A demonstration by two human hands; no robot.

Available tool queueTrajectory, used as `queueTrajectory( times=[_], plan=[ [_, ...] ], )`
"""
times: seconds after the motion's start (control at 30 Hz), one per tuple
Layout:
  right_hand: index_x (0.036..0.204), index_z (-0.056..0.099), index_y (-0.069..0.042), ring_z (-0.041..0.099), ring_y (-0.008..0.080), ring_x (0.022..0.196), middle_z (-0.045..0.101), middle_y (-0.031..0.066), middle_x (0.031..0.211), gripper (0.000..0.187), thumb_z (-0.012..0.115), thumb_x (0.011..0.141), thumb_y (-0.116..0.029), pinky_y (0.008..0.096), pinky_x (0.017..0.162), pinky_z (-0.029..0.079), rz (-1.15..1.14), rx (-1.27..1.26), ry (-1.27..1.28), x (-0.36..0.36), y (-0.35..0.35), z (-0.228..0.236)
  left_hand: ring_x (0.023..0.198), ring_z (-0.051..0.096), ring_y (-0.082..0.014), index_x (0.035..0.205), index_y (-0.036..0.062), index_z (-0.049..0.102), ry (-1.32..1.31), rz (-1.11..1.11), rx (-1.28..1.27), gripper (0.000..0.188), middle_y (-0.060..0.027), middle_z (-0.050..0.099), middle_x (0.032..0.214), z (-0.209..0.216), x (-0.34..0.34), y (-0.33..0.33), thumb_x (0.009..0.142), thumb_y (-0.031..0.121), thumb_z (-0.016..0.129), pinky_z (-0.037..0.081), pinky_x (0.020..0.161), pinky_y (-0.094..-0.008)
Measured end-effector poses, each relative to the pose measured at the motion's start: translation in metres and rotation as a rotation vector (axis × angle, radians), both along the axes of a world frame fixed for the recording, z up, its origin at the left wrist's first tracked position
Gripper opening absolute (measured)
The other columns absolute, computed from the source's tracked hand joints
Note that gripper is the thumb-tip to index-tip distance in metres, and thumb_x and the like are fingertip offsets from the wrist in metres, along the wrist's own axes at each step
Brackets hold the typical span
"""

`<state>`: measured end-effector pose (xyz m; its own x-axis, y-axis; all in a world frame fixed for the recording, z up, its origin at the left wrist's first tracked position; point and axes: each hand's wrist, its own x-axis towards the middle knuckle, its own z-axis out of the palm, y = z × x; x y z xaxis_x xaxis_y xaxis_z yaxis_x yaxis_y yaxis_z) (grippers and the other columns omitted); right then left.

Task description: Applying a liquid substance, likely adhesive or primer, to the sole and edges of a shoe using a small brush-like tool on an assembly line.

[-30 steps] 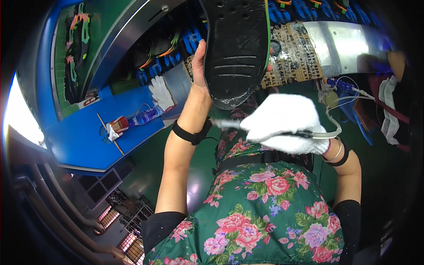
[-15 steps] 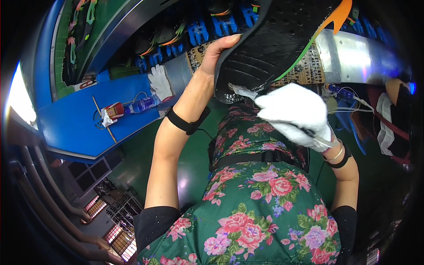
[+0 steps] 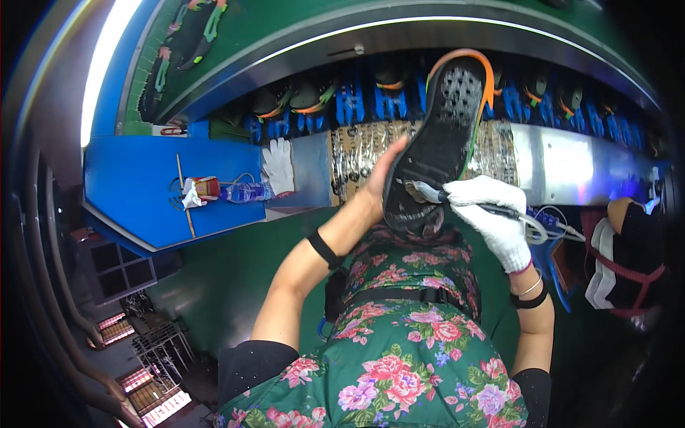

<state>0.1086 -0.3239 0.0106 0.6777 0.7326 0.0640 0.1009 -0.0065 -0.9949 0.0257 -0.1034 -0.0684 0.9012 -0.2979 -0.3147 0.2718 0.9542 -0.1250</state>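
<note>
My left hand (image 3: 379,182) holds a black shoe sole (image 3: 437,143) with an orange and green rim, its studded underside facing me and tilted upright in front of my chest. My right hand (image 3: 492,214), in a white glove, grips a thin metal tool (image 3: 464,203) with a hose trailing to the right. The tool's tip touches the sole's lower part near the heel. A black band circles each wrist. My flowered green apron (image 3: 399,342) fills the lower middle.
A conveyor (image 3: 342,43) with blue clamps and more soles (image 3: 307,96) curves across the top. A blue shelf (image 3: 143,178) at left carries a white glove (image 3: 278,165), a plastic bottle (image 3: 246,192) and a stick. A metal panel (image 3: 564,167) lies at right. Another person's sleeve (image 3: 631,242) shows at far right.
The sole has dropped away from the camera and turned more upright. My gloved right hand has moved lower right, and the tool tip now sits on the sole's heel end.
</note>
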Motion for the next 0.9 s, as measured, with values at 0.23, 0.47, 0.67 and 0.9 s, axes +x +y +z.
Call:
queueTrajectory(
  times=[0.23,0.47,0.67,0.9],
  plan=[
    [0.107,0.080,-0.007,0.073,0.0286,0.100,0.077,0.0133,0.112,0.025,0.075,0.084,0.003,0.0384,0.088,0.056,-0.190,0.001,-0.930,0.049,0.022,0.025,0.122,0.062,-0.0520,0.156,0.0038,0.043,-0.156,-0.084,0.166,0.080,-0.0296,0.056,0.145,0.018,-0.026,-0.015,0.103,0.063,0.037,0.050,0.106,-0.0644],
    [0.089,0.076,0.002,0.073,0.0251,0.095,0.075,0.0209,0.104,0.016,0.074,0.076,0.012,0.0353,0.081,0.060,-0.170,0.449,0.218,0.007,0.001,0.015,0.127,0.053,-0.0592,0.162,0.0046,0.025,-0.507,0.125,0.251,0.115,-0.0375,0.040,0.151,0.062,-0.049,0.050,0.079,0.064,0.078,0.051,0.100,-0.0704],
    [0.101,0.077,0.005,0.074,0.0244,0.098,0.077,0.0199,0.107,0.024,0.072,0.079,0.014,0.0325,0.086,0.060,-0.377,0.407,0.499,-0.002,0.006,-0.024,0.128,0.052,-0.0549,0.162,0.0010,0.021,-0.782,0.292,0.291,0.118,-0.0434,0.021,0.157,0.142,0.026,0.185,0.086,0.086,0.051,0.062,0.090,-0.0586],
    [0.106,0.078,0.005,0.075,0.0198,0.090,0.078,0.0152,0.104,0.023,0.075,0.084,0.009,0.0303,0.080,0.061,-0.294,0.232,0.538,-0.033,0.024,-0.081,0.158,0.014,-0.0440,0.164,0.0017,-0.011,-0.328,1.042,-0.016,0.113,-0.0272,0.003,0.171,0.127,0.057,0.248,0.097,0.072,0.048,0.024,0.127,-0.0558]
  ],
)
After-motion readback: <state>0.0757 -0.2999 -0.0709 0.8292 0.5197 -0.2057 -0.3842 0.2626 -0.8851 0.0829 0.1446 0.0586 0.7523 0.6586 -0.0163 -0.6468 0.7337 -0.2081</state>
